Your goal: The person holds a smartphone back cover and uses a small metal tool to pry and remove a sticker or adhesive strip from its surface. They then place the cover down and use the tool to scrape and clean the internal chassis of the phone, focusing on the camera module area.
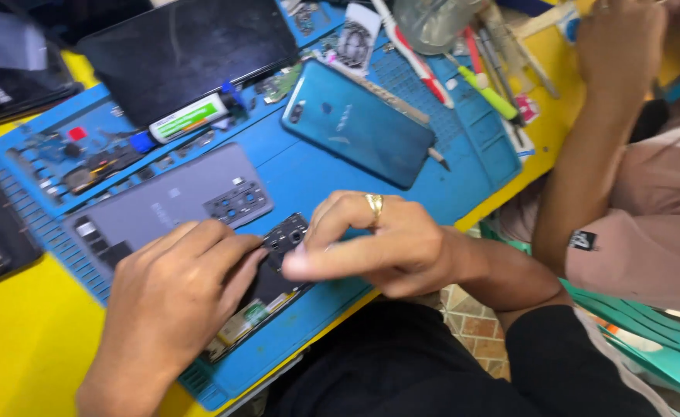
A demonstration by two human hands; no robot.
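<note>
My left hand [174,297] presses down on an opened phone [266,289] that lies with its circuit board showing on the blue work mat [309,177]. My right hand [379,243], with a gold ring on one finger, pinches at the black camera frame [287,233] at the phone's upper end. A grey phone back cover [174,202] with camera holes lies just beyond my left hand.
A teal phone [359,123] lies face down at mid-mat, a dark tablet [189,54] behind it. A glue tube [185,120], small parts, screwdrivers and tweezers [487,89] sit at the back. Another person's arm [591,154] rests at the yellow table's right edge.
</note>
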